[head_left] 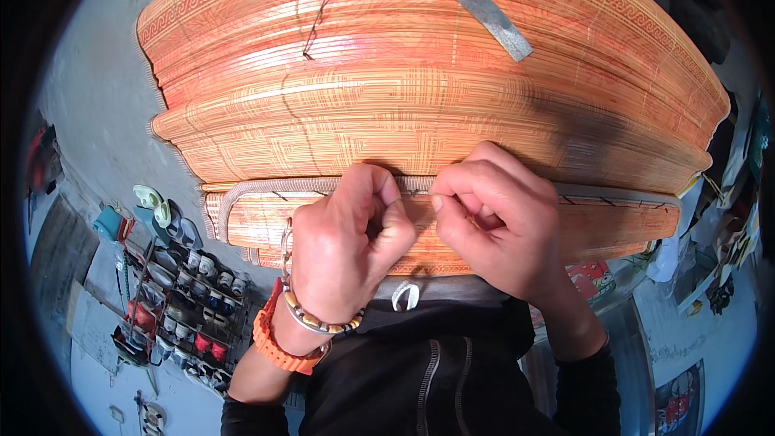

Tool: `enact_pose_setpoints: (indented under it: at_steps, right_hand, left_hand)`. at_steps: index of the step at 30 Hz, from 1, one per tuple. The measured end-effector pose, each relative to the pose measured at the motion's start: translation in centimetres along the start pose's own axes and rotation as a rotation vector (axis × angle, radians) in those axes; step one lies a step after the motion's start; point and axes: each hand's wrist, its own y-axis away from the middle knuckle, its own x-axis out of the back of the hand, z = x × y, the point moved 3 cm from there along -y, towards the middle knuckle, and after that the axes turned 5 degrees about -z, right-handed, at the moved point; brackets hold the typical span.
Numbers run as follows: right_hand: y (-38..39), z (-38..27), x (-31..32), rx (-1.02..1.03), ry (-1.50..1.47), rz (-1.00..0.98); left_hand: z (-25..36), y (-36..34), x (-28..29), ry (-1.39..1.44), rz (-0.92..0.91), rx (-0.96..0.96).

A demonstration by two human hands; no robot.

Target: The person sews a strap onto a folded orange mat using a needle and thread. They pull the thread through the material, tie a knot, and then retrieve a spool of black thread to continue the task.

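An orange-brown woven slat mat (420, 125) with printed patterns lies folded in front of my body. Along its near fold runs a grey-brown fabric edging (266, 186) marked with short dark stitches. My left hand (343, 230) is closed over this edging, thumb and forefinger pinched together. Just to its right, my right hand (504, 222) is pinched too, its fingertips at the same strip. What either pinch holds is too small or hidden to make out. A small gap separates the two hands.
On the mat rest a flat grey metal strip (491, 18) and a thin dark wire-like piece (319, 23). Shoe racks (198, 291) stand at the lower left, with slippers (153, 203) on the floor nearby. Bags and sheets (710, 226) crowd the right side.
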Motion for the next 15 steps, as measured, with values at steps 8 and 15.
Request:
enact_pose_setpoints:
  at_steps: [8,15]
  right_hand:
    - [-0.05,-0.12,-0.07,-0.002,0.021,-0.004]
    - [-0.03,-0.14,-0.16,0.002,0.011,0.009]
  left_hand:
    - [-0.29,0.3,0.32,0.084,0.0,0.067]
    - [-0.74,0.36,0.48,0.124,-0.026,0.069]
